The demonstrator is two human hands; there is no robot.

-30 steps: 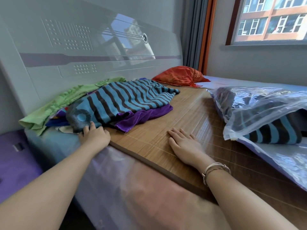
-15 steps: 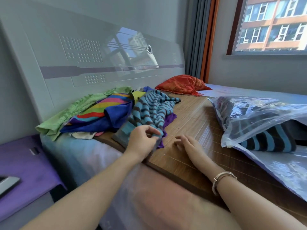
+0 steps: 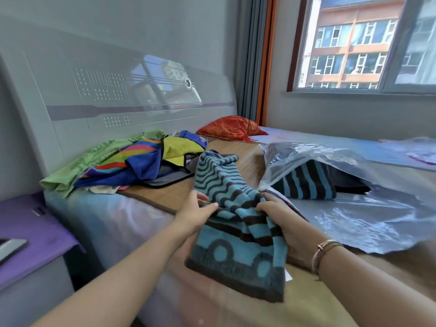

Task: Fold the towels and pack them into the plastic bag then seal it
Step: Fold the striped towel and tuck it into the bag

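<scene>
- Teal-and-brown striped towel (image 3: 236, 218) hung bunched over the bed's near edge, left hand (image 3: 195, 214) and right hand (image 3: 280, 217) each pinching its folds in curled fingers.
- Folding seemed barely begun; a striped one already lay inside the open plastic bag (image 3: 354, 185) toward the bed's right side.
- Next, it likely needed spreading flat on the bamboo mat (image 3: 245, 152) to find corners.

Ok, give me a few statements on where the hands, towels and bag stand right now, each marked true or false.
1. Both the left hand and the right hand grip the blue striped towel. True.
2. The plastic bag holds nothing. False: a folded striped towel lies inside.
3. The bag is sealed. False: its mouth gapes open.
4. A pile of unfolded towels lies by the headboard. True.
</scene>
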